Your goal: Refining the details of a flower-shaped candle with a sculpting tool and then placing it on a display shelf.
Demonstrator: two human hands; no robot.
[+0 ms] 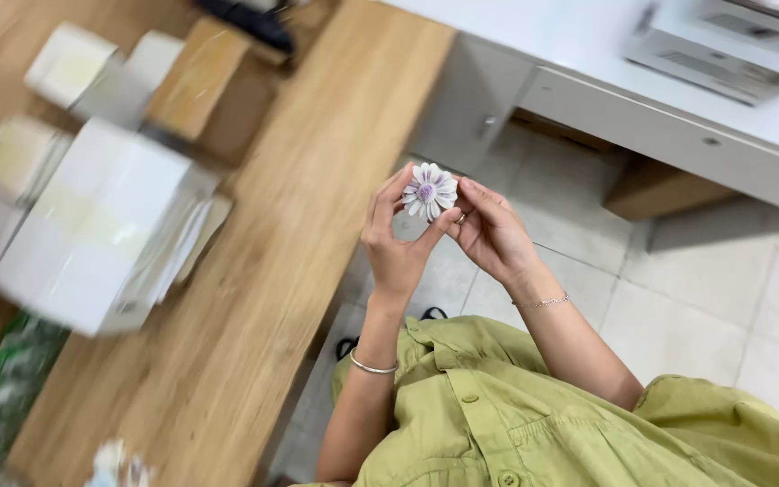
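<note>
Both hands, left [396, 242] and right [491, 236], pinch flower [429, 192] between fingertips.

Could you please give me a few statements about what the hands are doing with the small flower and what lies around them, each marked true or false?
1. Both hands hold the small flower. True: the left hand and right hand pinch it between their fingertips.
2. The flower is red. False: its petals are white with a purple centre.
3. The flower rests on the wooden table. False: it is held up beside the table, above the tiled floor.
4. White boxes lie on the wooden table. True.
5. The left wrist is bare. False: it wears a silver bangle.
</note>
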